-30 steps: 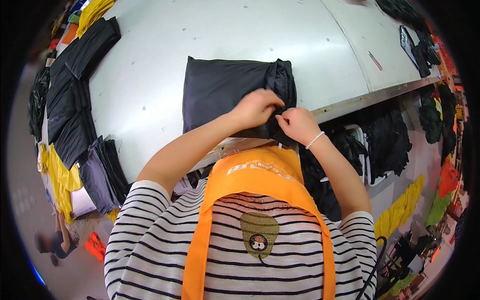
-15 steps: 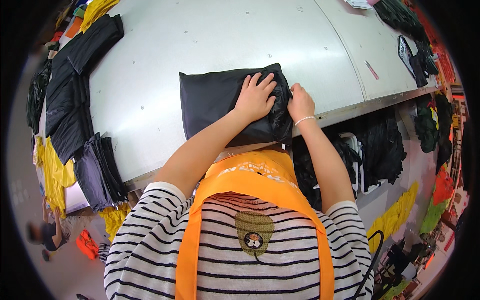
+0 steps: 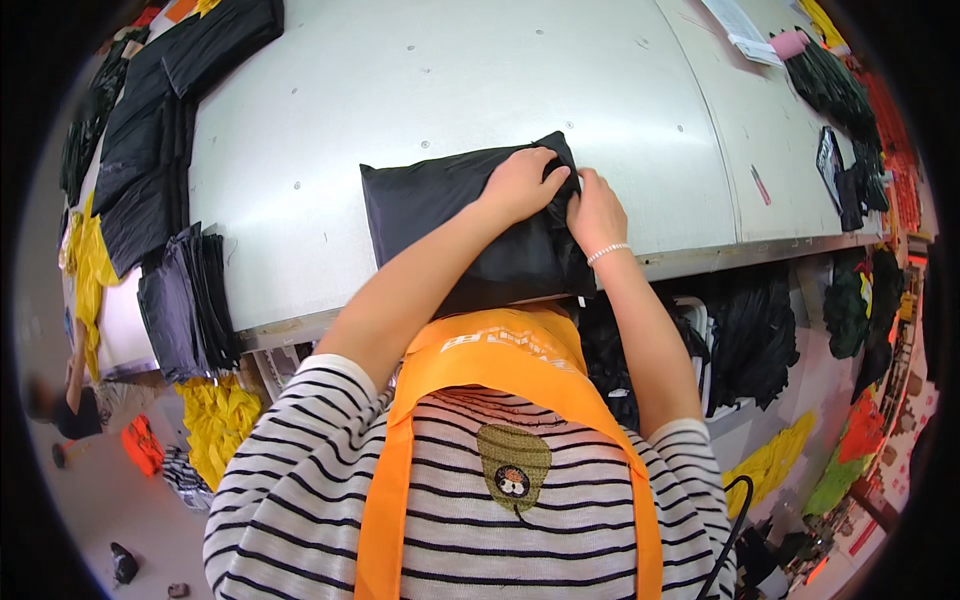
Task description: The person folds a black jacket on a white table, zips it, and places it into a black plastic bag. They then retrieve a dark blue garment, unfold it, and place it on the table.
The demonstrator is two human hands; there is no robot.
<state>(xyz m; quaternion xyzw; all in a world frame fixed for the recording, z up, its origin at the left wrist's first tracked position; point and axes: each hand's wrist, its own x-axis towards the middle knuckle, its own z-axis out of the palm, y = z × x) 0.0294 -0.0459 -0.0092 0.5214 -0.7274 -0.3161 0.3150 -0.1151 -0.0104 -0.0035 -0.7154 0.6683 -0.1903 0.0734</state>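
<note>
a wide pale table point(image 3: 330, 110) fills most of the space in front of the worker. along its left side runs a long pile of dark folded clothes point(image 3: 150, 140), with a smaller stack of dark cloth point(image 3: 185, 305) at the near left edge, perhaps set there to keep the middle free. black clothes point(image 3: 755, 345) bunch below the table on the right, and yellow cloth point(image 3: 215, 425) lies low on the left.

the black bundle point(image 3: 440, 210) lies flat at the table's near edge, right up by the orange apron point(image 3: 500, 350), likely so both arms reach it easily. the left forearm crosses over it and hides part of its near half. the left hand point(image 3: 522, 183) rests on its far right part, fingers curled and thumb spread, seemingly to steady it; i cannot tell whether cloth is pinched there. the right hand point(image 3: 598, 212) is just beside it at the right edge, fingers bent toward the cloth; their grip is hidden from me too. the hands are close but apart.

white papers point(image 3: 740, 30) sit far right, and a pen point(image 3: 761, 186) lies nearer, both well apart from the bundle.
</note>
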